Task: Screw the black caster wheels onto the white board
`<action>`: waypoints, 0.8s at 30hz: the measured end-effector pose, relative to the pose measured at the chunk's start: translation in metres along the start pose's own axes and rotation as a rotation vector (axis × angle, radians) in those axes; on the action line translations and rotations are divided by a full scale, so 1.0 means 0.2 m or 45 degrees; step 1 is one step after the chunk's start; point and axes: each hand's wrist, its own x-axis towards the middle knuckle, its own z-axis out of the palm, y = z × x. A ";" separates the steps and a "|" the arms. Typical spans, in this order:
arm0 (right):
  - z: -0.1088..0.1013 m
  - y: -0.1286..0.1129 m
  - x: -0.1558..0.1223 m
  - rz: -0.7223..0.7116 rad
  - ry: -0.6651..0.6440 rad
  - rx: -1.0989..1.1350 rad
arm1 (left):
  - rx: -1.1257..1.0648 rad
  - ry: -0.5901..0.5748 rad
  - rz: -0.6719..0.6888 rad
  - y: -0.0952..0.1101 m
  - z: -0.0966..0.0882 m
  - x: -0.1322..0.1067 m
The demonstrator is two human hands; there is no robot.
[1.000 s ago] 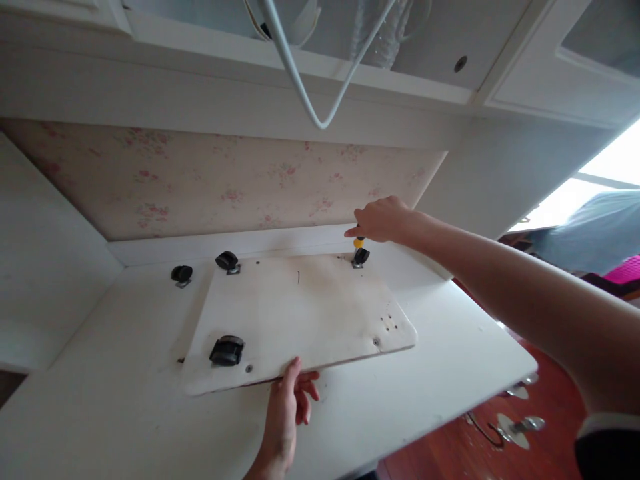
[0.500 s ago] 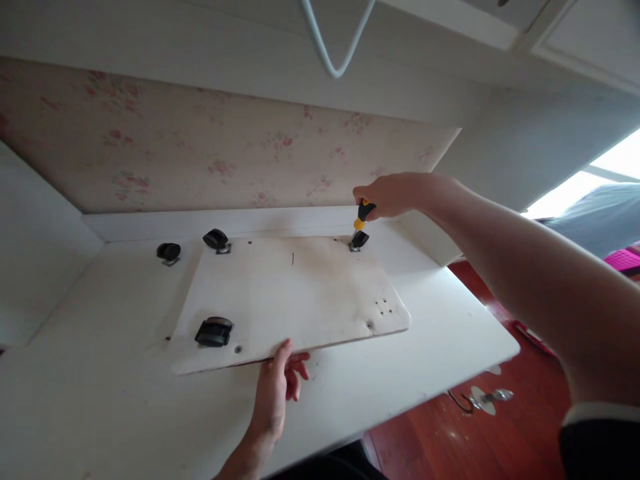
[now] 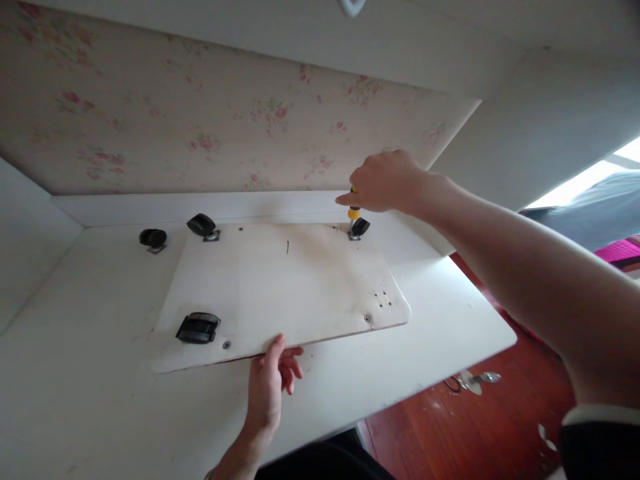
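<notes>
My right hand (image 3: 383, 181) is closed around a screwdriver (image 3: 354, 212); only a bit of its yellow handle shows below the fist. The tool points down at the caster (image 3: 358, 228) on the far right corner of the white board (image 3: 280, 287), close to the raised back ledge of the counter (image 3: 435, 333). There is very little room there, because the corner sits just in front of the ledge and the flowered wall (image 3: 200, 120).

My left hand (image 3: 270, 383) lies open at the board's near edge, thumb against the rim and fingers loosely curled on the counter beside it.

The board lies flat with its near right corner near the counter's right edge; past that edge is red wooden floor (image 3: 475, 427). A second caster (image 3: 203, 225) stands at the far left corner and a third (image 3: 198, 328) at the near left. A loose caster (image 3: 153, 238) stands on the counter just left of the board. A broad strip of bare counter runs to the left and along the front.
</notes>
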 end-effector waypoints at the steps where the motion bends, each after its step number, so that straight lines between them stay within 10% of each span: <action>1: -0.01 -0.01 -0.01 0.047 0.004 -0.061 | 0.000 0.002 -0.001 0.00 0.00 0.00; 13: -0.17 0.09 -0.16 -0.235 -0.407 -0.041 | -0.009 0.011 0.028 -0.02 0.00 0.02; 24: -0.10 0.12 -0.12 -0.116 -0.340 -0.204 | 0.008 0.034 0.021 -0.03 0.01 0.01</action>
